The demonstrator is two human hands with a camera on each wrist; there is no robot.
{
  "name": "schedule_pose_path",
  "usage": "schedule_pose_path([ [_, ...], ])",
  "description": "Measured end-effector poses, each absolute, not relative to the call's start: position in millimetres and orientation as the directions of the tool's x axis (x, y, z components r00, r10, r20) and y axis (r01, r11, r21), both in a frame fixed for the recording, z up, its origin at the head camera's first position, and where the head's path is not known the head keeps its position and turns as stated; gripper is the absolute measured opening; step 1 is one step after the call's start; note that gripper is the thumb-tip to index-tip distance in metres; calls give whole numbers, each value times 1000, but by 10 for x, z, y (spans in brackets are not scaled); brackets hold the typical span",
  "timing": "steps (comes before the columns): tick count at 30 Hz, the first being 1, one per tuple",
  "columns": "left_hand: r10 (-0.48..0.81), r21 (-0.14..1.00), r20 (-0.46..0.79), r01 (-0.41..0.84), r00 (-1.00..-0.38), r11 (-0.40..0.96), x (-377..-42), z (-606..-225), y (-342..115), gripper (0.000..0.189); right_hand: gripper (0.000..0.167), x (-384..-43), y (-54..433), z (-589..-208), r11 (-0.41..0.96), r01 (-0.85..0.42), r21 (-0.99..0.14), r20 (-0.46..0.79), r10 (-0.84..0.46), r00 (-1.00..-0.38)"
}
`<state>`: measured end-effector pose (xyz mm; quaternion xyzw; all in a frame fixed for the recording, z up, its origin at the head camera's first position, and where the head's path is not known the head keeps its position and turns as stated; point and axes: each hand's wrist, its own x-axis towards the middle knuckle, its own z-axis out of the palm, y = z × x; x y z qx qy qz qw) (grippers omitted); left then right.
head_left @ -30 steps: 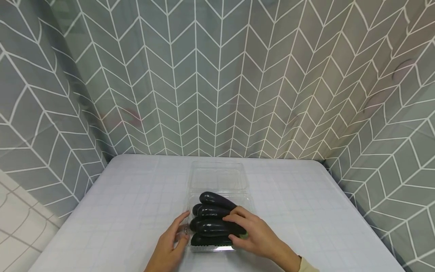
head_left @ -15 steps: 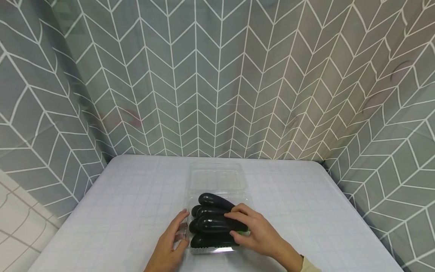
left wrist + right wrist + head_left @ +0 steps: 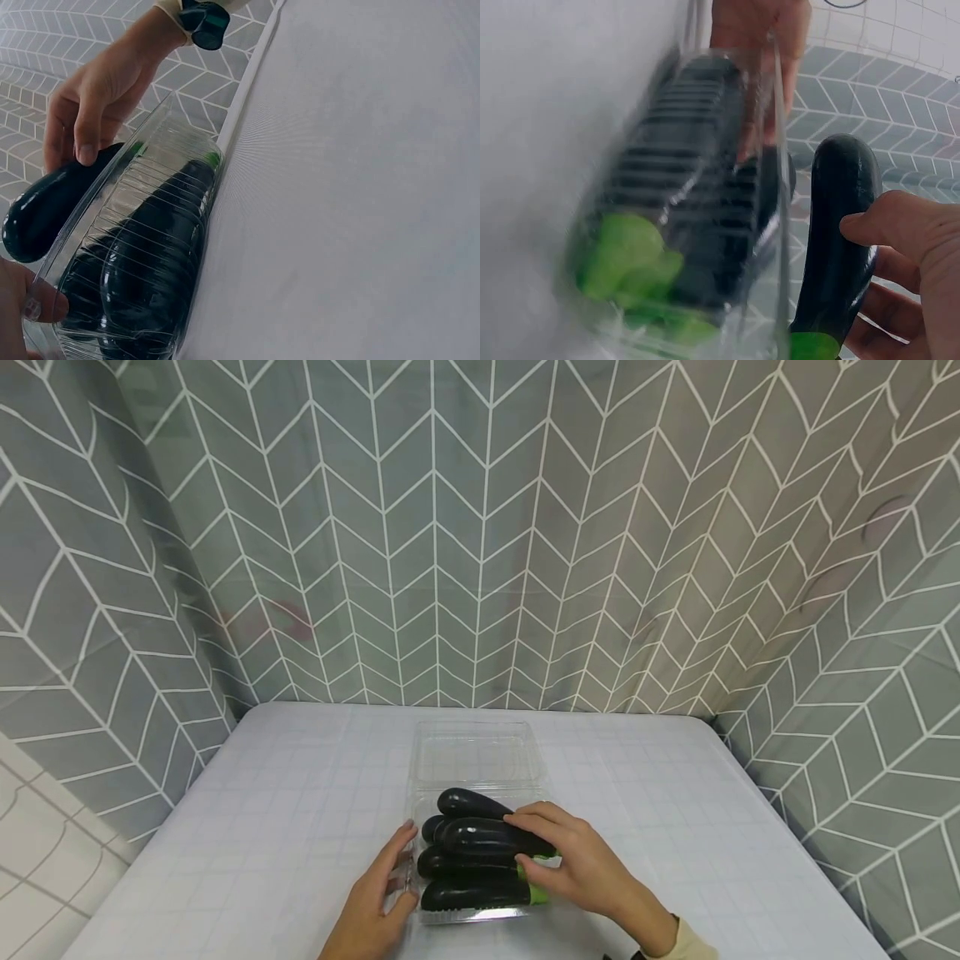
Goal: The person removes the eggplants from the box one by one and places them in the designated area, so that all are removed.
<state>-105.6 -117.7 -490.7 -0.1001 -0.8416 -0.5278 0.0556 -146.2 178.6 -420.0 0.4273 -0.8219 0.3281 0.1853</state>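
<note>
In the head view my right hand [image 3: 581,864] grips the narrower end of a dark, shiny eggplant [image 3: 483,837], near its green cap. That eggplant lies over the others, and in the right wrist view it [image 3: 840,195] stands above the container's rim. Several more eggplants [image 3: 472,893] lie side by side in a clear plastic clamshell container [image 3: 472,916], caps to the right. At the container's left edge my left hand [image 3: 372,893] holds the side, its thumb [image 3: 49,301] against the wall in the left wrist view. Part of the left fingers is hidden.
The container's lid [image 3: 480,756] lies folded back on the white-covered table [image 3: 300,793]. A grey curtain [image 3: 480,543] with white chevron lines stands behind and at both sides. White tiles [image 3: 52,852] show at the lower left.
My right hand has raised one eggplant slightly and moved it away from me and to the right, uncovering the green caps of the front ones. The left hand stays at the container's side.
</note>
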Motion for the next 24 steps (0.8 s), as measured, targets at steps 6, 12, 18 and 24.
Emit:
schedule_pose_path([
  [6, 106, 888, 224, 248, -969, 387, -1052, -4928, -1177, 63, 51, -1564, 1872, -4125, 402, -841, -362, 618, -572, -539],
  [12, 105, 885, 233, 256, -967, 388, -1042, -4948, -1177, 56, 51, -1675, 1989, -4049, 408, -841, -355, 635, -555, -537],
  [18, 101, 882, 249, 268, -963, 387, -1040, -4932, -1180, 57, 50, -1762, 2099, -3988, 429, -821, -375, 637, -524, -565],
  [24, 108, 883, 238, 262, -965, 390, -1048, -4916, -1189, 58, 49, -1851, 2201, -3976, 463, -800, -382, 633, -499, -591],
])
